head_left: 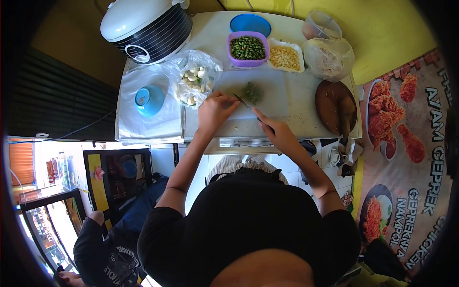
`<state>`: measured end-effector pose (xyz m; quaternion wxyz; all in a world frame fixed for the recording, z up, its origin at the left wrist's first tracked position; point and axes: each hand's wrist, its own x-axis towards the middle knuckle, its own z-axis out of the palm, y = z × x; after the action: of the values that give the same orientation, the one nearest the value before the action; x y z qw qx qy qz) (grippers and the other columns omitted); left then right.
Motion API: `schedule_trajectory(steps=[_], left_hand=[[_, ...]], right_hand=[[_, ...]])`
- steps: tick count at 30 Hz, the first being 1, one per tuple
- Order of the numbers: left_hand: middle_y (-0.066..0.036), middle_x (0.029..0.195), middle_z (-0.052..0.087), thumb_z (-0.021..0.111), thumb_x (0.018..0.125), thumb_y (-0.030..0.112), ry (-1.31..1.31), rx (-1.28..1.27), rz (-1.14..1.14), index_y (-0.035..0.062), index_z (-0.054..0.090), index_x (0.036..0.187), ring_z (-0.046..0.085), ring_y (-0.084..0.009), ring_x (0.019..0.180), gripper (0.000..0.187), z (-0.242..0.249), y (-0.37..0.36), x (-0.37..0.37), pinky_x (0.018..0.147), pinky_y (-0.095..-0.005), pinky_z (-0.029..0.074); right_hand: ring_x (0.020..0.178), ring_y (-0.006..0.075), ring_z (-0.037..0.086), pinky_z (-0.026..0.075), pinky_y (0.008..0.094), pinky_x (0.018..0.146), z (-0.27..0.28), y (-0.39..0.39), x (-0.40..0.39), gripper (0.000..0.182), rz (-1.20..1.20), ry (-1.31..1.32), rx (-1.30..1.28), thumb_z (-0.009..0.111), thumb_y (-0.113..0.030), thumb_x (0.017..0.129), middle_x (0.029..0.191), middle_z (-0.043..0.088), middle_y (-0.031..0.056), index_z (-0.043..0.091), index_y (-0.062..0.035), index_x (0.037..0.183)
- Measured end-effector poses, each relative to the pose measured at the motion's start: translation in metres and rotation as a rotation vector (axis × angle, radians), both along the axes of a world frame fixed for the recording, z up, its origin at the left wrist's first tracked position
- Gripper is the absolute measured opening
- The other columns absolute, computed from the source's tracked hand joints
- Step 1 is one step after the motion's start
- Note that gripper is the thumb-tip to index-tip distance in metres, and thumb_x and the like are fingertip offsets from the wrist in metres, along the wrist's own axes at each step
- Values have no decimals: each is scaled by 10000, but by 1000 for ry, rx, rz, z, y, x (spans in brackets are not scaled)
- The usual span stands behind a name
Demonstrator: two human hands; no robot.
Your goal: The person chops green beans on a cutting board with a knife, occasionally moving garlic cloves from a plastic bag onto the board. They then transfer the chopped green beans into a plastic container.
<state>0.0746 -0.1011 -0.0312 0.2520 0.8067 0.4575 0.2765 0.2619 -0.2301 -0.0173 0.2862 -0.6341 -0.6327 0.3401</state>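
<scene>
My right hand (276,134) is wrapped around the dark handle of a knife (245,103), whose blade points away to the left. By the blade's tip, my left hand (217,111) is closed with fingers pinched together; whatever they may hold is too small to make out. Both hands are over the near part of a pale, translucent cutting board (275,86). A small heap of chopped greens (251,93) lies on the board, just beyond the blade. Left of the board sits an open plastic bag of peeled garlic cloves (195,80), close to my left hand.
Behind the board stand a purple tub of chopped green pieces (247,49), a white tray of chopped pale pieces (284,56) and a blue lid (250,24). A rice cooker (148,31), an upturned blue bowl (149,100) and a brown mortar (330,107) flank them. Another person (107,248) is lower left.
</scene>
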Motion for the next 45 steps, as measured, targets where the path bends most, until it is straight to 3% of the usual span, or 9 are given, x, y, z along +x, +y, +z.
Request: schedule_trajectory(steps=[8, 11, 13, 16, 28, 33, 41, 43, 45], left_hand=[[-29, 786, 628, 729, 760, 278, -51, -13, -13, 128, 750, 832, 637, -182, 699, 168, 0, -1, 0, 626, -320, 503], [-30, 791, 631, 732, 758, 280, -40, -23, -3, 129, 748, 831, 638, -182, 701, 169, 0, -2, 1, 628, -320, 504], [-31, 795, 633, 733, 757, 280, -25, -29, 0, 128, 747, 830, 640, -182, 704, 169, 1, -3, 0, 629, -319, 505], [-36, 799, 636, 731, 760, 282, -29, -19, 20, 124, 741, 825, 643, -188, 710, 172, 2, -3, 3, 630, -322, 508], [-63, 855, 679, 654, 863, 147, -204, -54, -55, 119, 723, 1028, 542, -150, 602, 180, 22, 7, -3, 581, -299, 462], [-96, 828, 692, 679, 835, 197, -156, 134, 123, 103, 742, 938, 606, -199, 616, 153, 58, 60, -56, 596, -309, 486], [-83, 855, 683, 729, 751, 261, 174, -51, 77, 148, 756, 895, 648, -250, 738, 186, 38, 86, -73, 685, -350, 503], [-73, 853, 682, 728, 744, 255, 186, -62, 99, 159, 758, 890, 649, -250, 741, 178, 39, 85, -70, 691, -344, 503], [-64, 851, 680, 731, 742, 260, 168, -54, 124, 166, 759, 884, 649, -249, 739, 172, 40, 84, -68, 685, -345, 503]], right_hand=[[640, 411, 601, 471, 464, 588, -9, 4, -11, 550, 12, -215, 14, 476, -127, 940, 685, 584, 227, 340, -298, 1445], [575, 339, 589, 477, 410, 600, -9, 13, -8, 551, 0, -112, 39, 502, -114, 932, 679, 573, 219, 367, -284, 1438], [552, 181, 455, 442, 315, 597, -15, 16, 2, 536, 24, 111, 84, 532, -109, 930, 639, 495, 140, 399, -254, 1429], [627, 114, 326, 380, 244, 593, -2, 14, 2, 515, -44, 239, -26, 546, -111, 936, 665, 387, 46, 417, -231, 1420], [539, 37, 348, 329, 196, 500, -9, 8, 18, 495, -134, 304, 36, 530, -139, 967, 629, 370, -60, 397, -195, 1440], [535, 37, 353, 336, 197, 500, -4, 8, 19, 496, -131, 350, -2, 536, -142, 964, 627, 374, -58, 400, -193, 1438], [588, 54, 334, 340, 205, 543, 3, 17, 11, 496, -20, 247, -1, 552, -139, 954, 655, 381, -54, 420, -226, 1425], [686, 116, 442, 439, 256, 711, 12, 18, 12, 481, 46, 179, -138, 535, -150, 954, 762, 534, 101, 420, -222, 1416], [729, 122, 481, 448, 265, 757, 9, 18, 14, 478, 87, 155, -81, 531, -152, 955, 873, 591, 131, 421, -224, 1415]])
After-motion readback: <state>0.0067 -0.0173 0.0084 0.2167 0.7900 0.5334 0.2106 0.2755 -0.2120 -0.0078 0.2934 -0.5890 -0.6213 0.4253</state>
